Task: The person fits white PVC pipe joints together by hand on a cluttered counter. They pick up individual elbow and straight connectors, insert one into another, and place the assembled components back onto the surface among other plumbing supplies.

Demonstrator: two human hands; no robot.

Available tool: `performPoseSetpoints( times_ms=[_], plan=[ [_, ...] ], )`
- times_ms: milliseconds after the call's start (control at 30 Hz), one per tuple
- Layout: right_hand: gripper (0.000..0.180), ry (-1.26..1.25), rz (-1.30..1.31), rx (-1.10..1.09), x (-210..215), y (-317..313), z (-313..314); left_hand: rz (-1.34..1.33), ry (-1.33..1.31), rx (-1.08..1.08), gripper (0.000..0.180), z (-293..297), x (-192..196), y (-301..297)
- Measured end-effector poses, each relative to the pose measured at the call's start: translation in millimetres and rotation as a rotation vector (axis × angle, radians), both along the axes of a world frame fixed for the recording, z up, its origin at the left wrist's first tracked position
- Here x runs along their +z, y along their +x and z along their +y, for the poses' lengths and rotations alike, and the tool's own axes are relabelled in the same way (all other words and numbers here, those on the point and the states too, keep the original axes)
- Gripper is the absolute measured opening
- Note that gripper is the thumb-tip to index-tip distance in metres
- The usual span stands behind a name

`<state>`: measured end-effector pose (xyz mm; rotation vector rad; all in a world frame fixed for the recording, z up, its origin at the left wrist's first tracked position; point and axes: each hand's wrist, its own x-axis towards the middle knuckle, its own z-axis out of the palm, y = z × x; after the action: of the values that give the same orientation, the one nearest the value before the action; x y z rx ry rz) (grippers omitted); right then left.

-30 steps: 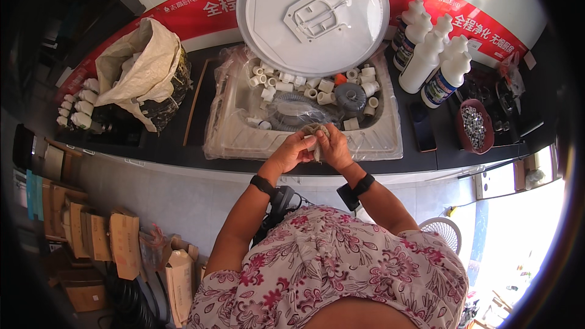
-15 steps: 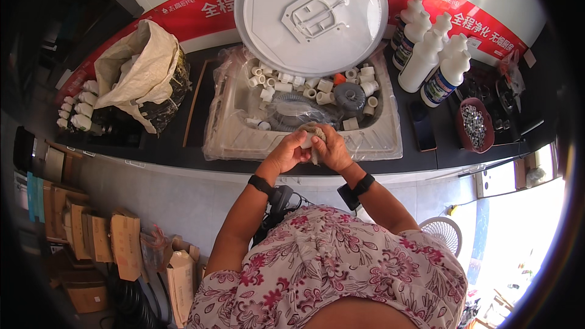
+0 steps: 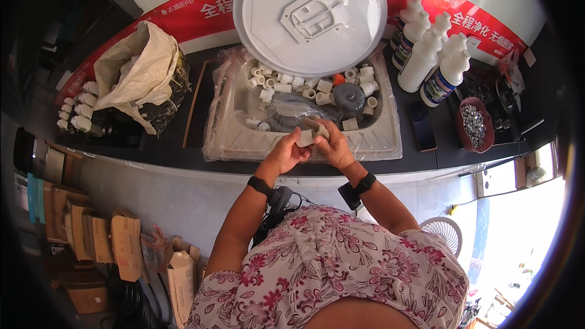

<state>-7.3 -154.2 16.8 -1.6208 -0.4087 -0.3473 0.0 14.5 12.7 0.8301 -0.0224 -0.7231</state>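
Note:
My left hand (image 3: 285,154) is closed round a white plastic pipe fitting (image 3: 304,138). Pressed against the fitting is a greyish, crumpled rag (image 3: 322,132), gripped by my right hand (image 3: 336,148). Both hands meet over the front edge of a plastic-wrapped sink (image 3: 244,145). Inside the basin lie several loose white pipe fittings (image 3: 325,86), a grey corrugated hose (image 3: 289,110) partly under clear plastic, a round grey drain part (image 3: 350,99) and a small orange piece (image 3: 339,78).
A large round white lamp (image 3: 311,18) leans over the basin's back. Left of the sink stands an open woven sack (image 3: 137,70) beside white fittings (image 3: 84,109). To the right are several white bottles (image 3: 420,61), a dark phone (image 3: 421,125) and a reddish basket (image 3: 475,140) of small metal parts.
The rag has shifted off the fitting's left part, so more of the fitting shows. My right hand's fingers have moved slightly; both hands stay over the sink's front edge.

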Motion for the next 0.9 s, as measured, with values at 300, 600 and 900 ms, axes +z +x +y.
performPoseSetpoints(
  times_ms=[300,600,900],
  plan=[
    [0.03,-0.274,0.008,0.041,-3.1,-3.0,-2.1,-0.006,0.064,-0.038,0.036,-2.2,2.8,0.5],
    [0.031,-0.061,0.059,-0.003,2.9,-2.1,-0.9,0.022,-0.008,0.029,0.037,-0.5,-1.1,1.4],
    [0.038,-0.282,-0.139,0.056,2.2,-2.5,1.0,-0.014,0.072,-0.006,0.032,-3.3,4.4,-0.3]
  ],
)
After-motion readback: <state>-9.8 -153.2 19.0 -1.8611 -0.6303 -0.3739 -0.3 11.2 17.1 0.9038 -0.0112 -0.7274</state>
